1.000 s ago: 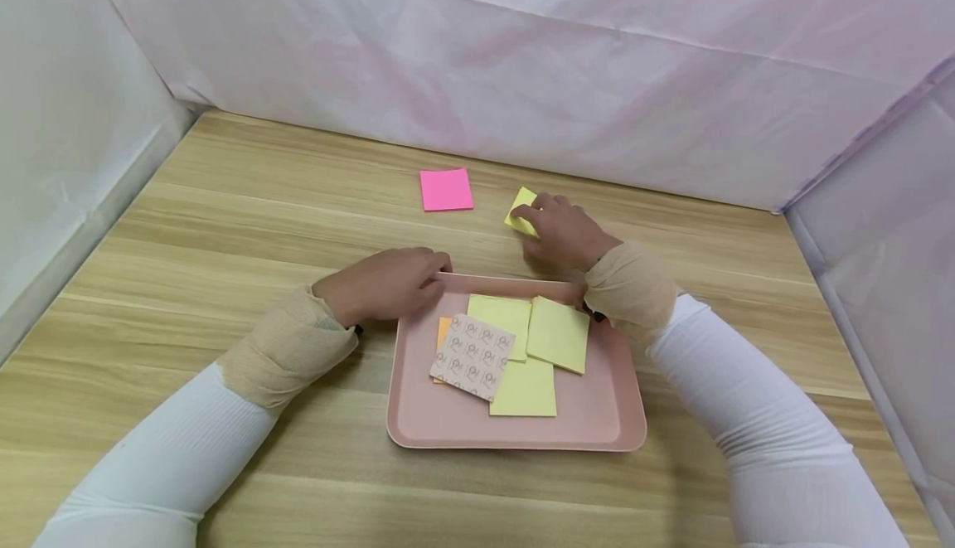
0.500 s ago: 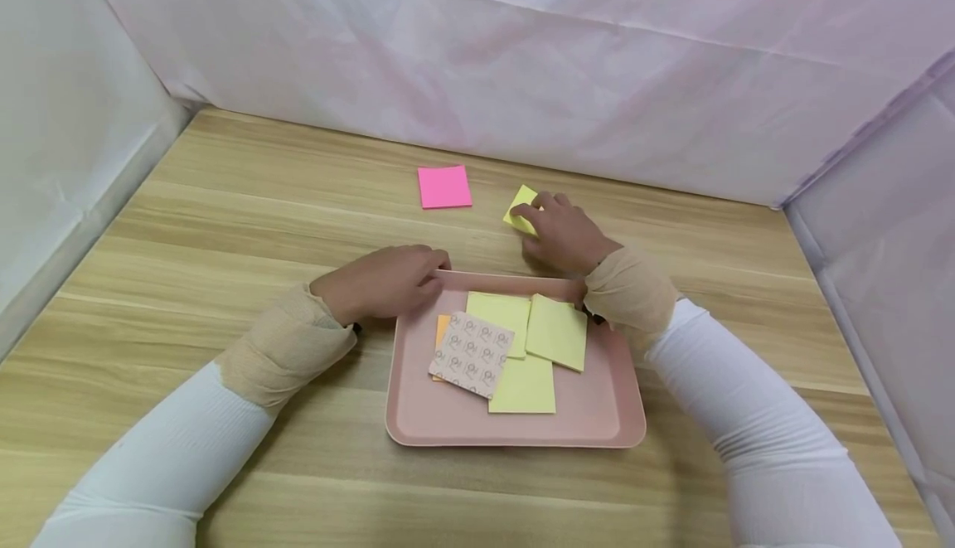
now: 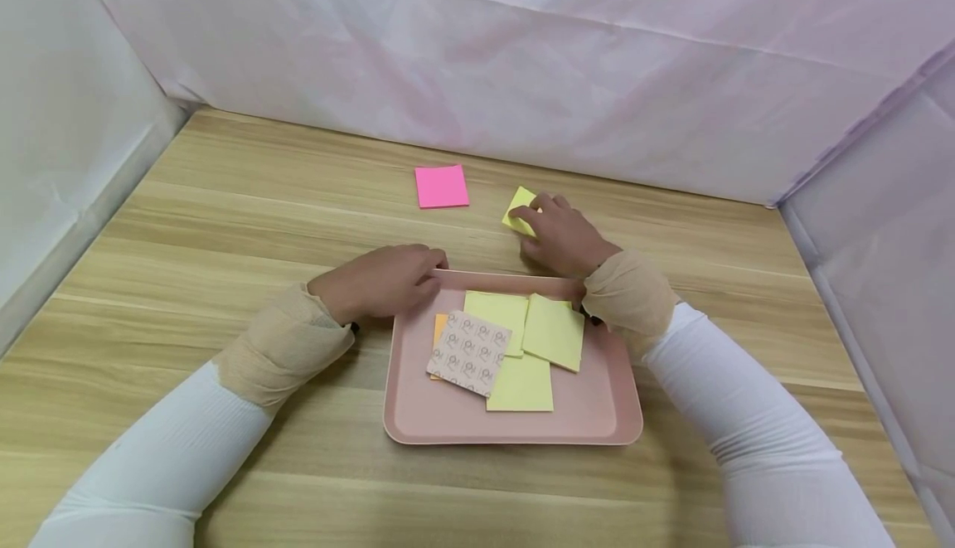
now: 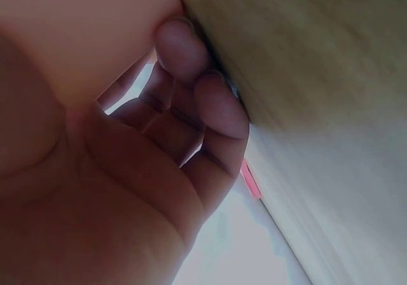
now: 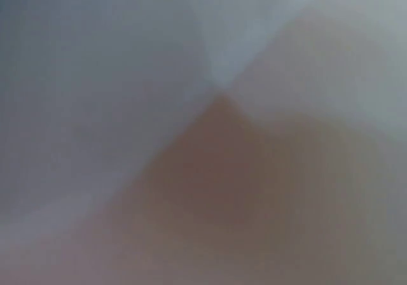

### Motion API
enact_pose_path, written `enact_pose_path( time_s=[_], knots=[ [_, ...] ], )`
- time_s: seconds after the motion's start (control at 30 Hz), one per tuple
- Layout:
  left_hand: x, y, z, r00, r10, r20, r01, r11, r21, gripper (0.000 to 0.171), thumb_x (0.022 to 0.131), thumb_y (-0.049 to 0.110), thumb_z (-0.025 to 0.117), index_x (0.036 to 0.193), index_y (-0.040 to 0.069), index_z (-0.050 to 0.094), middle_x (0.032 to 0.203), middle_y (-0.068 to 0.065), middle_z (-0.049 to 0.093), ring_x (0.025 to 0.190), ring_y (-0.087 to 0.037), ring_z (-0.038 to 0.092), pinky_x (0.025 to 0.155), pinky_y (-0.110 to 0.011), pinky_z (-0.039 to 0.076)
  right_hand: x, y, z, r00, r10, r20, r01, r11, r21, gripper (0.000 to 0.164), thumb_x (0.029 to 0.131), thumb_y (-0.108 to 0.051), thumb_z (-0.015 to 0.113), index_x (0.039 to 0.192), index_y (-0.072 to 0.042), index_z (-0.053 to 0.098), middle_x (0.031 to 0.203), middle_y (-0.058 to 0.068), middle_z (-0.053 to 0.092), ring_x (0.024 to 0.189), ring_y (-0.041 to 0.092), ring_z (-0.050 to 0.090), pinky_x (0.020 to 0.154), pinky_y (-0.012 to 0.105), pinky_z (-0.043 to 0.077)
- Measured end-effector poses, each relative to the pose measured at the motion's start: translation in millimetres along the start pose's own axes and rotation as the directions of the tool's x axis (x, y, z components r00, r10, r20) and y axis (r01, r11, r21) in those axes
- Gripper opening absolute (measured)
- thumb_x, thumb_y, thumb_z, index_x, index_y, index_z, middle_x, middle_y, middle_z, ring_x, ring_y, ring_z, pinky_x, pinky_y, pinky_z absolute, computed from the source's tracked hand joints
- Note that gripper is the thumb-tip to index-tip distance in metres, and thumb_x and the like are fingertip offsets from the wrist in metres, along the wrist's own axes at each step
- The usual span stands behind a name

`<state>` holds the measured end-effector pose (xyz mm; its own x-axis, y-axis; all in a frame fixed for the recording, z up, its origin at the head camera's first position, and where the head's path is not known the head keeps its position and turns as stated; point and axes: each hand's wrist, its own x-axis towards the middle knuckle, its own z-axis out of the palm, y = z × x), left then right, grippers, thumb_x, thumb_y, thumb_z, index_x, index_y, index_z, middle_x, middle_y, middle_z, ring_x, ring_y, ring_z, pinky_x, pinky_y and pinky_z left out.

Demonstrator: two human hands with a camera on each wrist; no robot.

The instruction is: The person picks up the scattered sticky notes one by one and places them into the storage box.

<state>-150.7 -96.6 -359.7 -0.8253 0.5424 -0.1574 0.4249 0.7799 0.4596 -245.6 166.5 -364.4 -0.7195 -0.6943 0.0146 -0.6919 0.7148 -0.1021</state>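
My left hand (image 3: 383, 283) holds the far left corner of a pink tray (image 3: 440, 424). In the left wrist view its curled fingers (image 4: 219, 104) come round the tray's edge, close to the wooden tabletop. Beyond the tray's far rim, my right hand (image 3: 564, 235) pinches a small yellow sticky note pad (image 3: 520, 202) lying at the back of the table. The hand covers part of that pad. Inside the tray lie several pale yellow sticky note pads (image 3: 555, 334), an orange one (image 3: 438, 328) mostly covered, and a square with a printed pattern (image 3: 468, 352) on top.
A bright pink sticky note pad (image 3: 442, 186) lies left of the yellow one, near the back of the wooden table (image 3: 246, 200). White sheeting (image 3: 477, 50) walls the table at the back and both sides. The right wrist view is too blurred to read.
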Motion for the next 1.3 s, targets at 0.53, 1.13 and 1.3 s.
enact_pose_path(
  time_s=[0.53, 1.13, 1.3],
  knots=[
    [0.3, 0.1, 0.2, 1.0, 0.002, -0.005, -0.002, 1.0, -0.001, 0.022, 0.094, 0.019, 0.042, 0.107, 0.013, 0.059, 0.092, -0.003, 0.059, 0.077, -0.017, 0.053, 0.071, -0.035, 0.047, -1.1, -0.9, -2.1, 1.0, 0.01, 0.004, -0.01, 1.0, 0.002, 0.043, 0.086, -0.016, 0.052, 0.129, -0.011, 0.054, 0.118, 0.021, 0.051, 0.1, 0.039, 0.047, 0.073, 0.053, 0.049],
    [1.1, -0.5, 0.7, 1.0, -0.004, 0.003, 0.004, 1.0, -0.001, 0.021, 0.095, 0.02, 0.042, 0.107, 0.013, 0.059, 0.092, -0.003, 0.059, 0.077, -0.017, 0.053, 0.072, -0.035, 0.047, -1.6, 0.1, -1.0, 1.0, -0.015, -0.006, 0.015, 1.0, 0.0, 0.041, 0.086, -0.014, 0.053, 0.128, -0.009, 0.055, 0.116, 0.024, 0.052, 0.098, 0.04, 0.047, 0.079, 0.052, 0.048],
    [1.5, -0.4, 0.8, 1.0, -0.01, 0.009, 0.01, 1.0, 0.004, 0.021, 0.096, 0.021, 0.042, 0.107, 0.014, 0.059, 0.093, -0.002, 0.059, 0.078, -0.016, 0.053, 0.072, -0.035, 0.047, -1.8, -0.6, -0.7, 1.0, -0.004, 0.006, 0.004, 1.0, 0.01, 0.041, 0.087, -0.015, 0.053, 0.128, -0.009, 0.054, 0.117, 0.024, 0.051, 0.1, 0.04, 0.046, 0.08, 0.052, 0.048]
  ],
)
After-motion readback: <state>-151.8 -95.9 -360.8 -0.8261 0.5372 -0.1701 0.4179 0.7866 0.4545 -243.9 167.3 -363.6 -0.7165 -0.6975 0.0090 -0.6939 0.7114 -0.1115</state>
